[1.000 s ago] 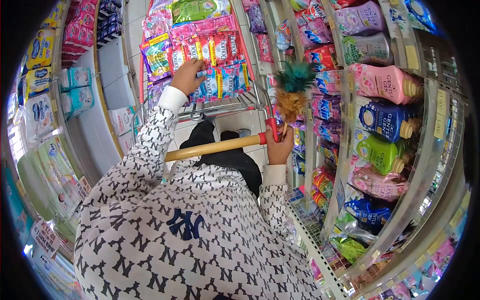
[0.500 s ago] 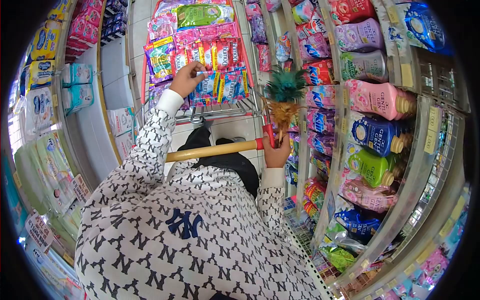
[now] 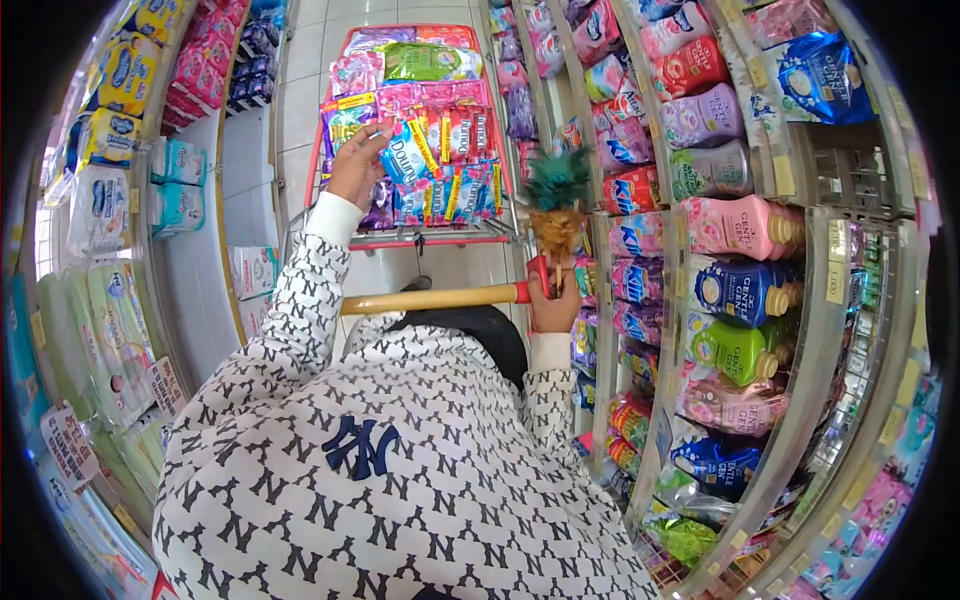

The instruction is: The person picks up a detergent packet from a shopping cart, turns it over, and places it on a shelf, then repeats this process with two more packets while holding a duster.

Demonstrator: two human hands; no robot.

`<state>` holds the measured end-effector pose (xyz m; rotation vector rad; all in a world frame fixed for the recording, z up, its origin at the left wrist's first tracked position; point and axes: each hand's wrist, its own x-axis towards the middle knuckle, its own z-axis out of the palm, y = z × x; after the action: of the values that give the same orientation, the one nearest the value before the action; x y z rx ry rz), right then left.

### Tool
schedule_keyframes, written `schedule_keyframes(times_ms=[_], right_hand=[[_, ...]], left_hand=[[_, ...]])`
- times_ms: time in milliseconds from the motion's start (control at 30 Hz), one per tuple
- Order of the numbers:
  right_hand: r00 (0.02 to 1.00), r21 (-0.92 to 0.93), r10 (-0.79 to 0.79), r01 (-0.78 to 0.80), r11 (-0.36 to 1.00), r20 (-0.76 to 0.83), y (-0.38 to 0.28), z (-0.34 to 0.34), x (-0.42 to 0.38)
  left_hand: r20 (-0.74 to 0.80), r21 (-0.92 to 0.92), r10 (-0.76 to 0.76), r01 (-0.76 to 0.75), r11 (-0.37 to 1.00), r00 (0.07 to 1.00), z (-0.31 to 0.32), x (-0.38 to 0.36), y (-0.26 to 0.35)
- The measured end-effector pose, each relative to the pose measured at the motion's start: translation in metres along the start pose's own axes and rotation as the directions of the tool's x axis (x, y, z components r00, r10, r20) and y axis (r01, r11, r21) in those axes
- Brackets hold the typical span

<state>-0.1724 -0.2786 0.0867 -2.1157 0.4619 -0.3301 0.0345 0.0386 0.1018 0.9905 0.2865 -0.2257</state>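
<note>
My left hand [image 3: 358, 165] is closed on the edge of a blue Downy packet [image 3: 408, 153], tilted above the other packets in the shopping cart [image 3: 322, 165]. Red Downy packets [image 3: 462, 132] lie just beyond it, and more blue ones [image 3: 450, 195] sit nearer to me. Beside the red end of the cart's tan handle bar [image 3: 430, 298], my right hand [image 3: 556, 303] grips the thin stick of a feather duster [image 3: 556, 190]. The duster stands upright with green feathers over orange-brown ones. My right fingers are partly hidden behind the stick and the red end.
On the right, shelves hold Gentle Gen bottles [image 3: 735, 227] and purple-pink Kill-labelled pouches [image 3: 635, 280] close to my right arm. Left shelves carry diaper packs [image 3: 110, 320] and teal packs [image 3: 180, 205]. A tiled floor [image 3: 300, 100] runs along the aisle.
My left hand now has a blue packet that it did not visibly hold before. The cart and duster appear slightly lower in view. My right hand keeps its grip.
</note>
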Motion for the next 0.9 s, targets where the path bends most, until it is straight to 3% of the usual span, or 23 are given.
schedule_keyframes(times_ms=[100,133,167,200,267,300,333,367,400,433,467,500,533,600,667,767,867,900], right_hand=[[0.997,-0.052,-0.080,0.080,0.995,0.007,0.023,0.002,0.018],[0.992,-0.046,-0.125,0.125,0.991,0.014,0.013,0.010,0.029],[0.993,0.102,-0.114,0.117,0.988,-0.037,0.009,0.018,0.034],[0.994,0.074,-0.104,0.106,0.992,-0.030,0.011,0.025,0.037],[0.994,0.018,-0.077,0.079,0.997,-0.073,0.016,0.027,0.046],[0.995,0.168,-0.061,0.075,0.983,-0.085,0.016,0.031,0.049],[0.993,0.178,-0.072,0.088,0.980,-0.096,0.021,0.036,0.052],[0.989,0.174,-0.080,0.102,0.979,-0.127,0.023,0.041,0.057],[0.996,0.005,0.041,-0.041,0.999,-0.075,0.024,0.041,0.061],[0.991,0.026,-0.014,0.018,1.000,-0.131,0.016,0.043,0.065],[0.995,0.065,0.034,-0.028,0.998,-0.095,0.012,0.044,0.063],[0.994,-0.036,0.051,-0.054,0.998,-0.094,-0.001,0.047,0.057],[0.992,-0.106,0.086,-0.095,0.990,-0.087,-0.008,0.043,0.055],[0.976,-0.194,0.026,-0.069,0.979,-0.218,-0.024,0.042,0.045],[0.973,-0.021,0.107,-0.113,0.993,-0.204,-0.021,0.050,0.035],[0.970,0.315,0.132,-0.062,0.947,-0.205,-0.046,0.045,0.008],[0.962,0.315,0.109,-0.026,0.949,-0.251,-0.029,0.039,0.002],[0.958,0.389,0.229,-0.147,0.910,-0.174,-0.034,0.030,0.003]], left_hand=[[0.070,-0.219,0.058,-0.041,0.975,0.996,0.016,-0.020,0.009],[0.022,-0.330,0.092,-0.080,0.940,0.995,0.017,-0.028,0.019],[0.053,-0.422,0.084,-0.053,0.905,0.995,0.015,-0.034,0.023],[0.096,-0.501,0.072,-0.014,0.865,0.993,0.016,-0.042,0.026],[0.312,-0.740,0.216,0.095,0.666,0.925,-0.012,-0.039,-0.008],[0.338,-0.675,0.215,0.077,0.734,0.916,-0.018,-0.028,-0.022],[0.270,-0.229,0.252,-0.192,0.954,0.929,-0.019,-0.030,-0.032],[0.265,0.548,0.384,-0.466,0.695,0.884,-0.019,-0.029,-0.039],[0.284,0.594,0.331,-0.436,0.676,0.900,-0.017,-0.037,-0.036],[0.361,0.285,0.181,-0.293,0.913,0.915,-0.019,-0.049,-0.029],[0.429,-0.122,0.021,0.035,0.992,0.903,-0.023,-0.061,-0.025],[0.482,-0.372,-0.135,0.341,0.863,0.866,-0.026,-0.073,-0.021],[0.260,-0.219,-0.219,0.278,0.935,0.941,0.000,-0.080,-0.015],[0.171,-0.102,-0.230,0.249,0.963,0.958,0.012,-0.081,-0.021],[0.227,0.020,-0.241,0.243,0.970,0.944,0.019,-0.073,-0.027],[0.319,0.029,-0.274,0.279,0.960,0.907,0.024,-0.061,-0.040],[0.418,0.135,-0.290,0.256,0.957,0.861,0.075,-0.084,-0.033],[0.422,0.168,-0.297,0.248,0.954,0.857,0.086,-0.081,-0.034]])
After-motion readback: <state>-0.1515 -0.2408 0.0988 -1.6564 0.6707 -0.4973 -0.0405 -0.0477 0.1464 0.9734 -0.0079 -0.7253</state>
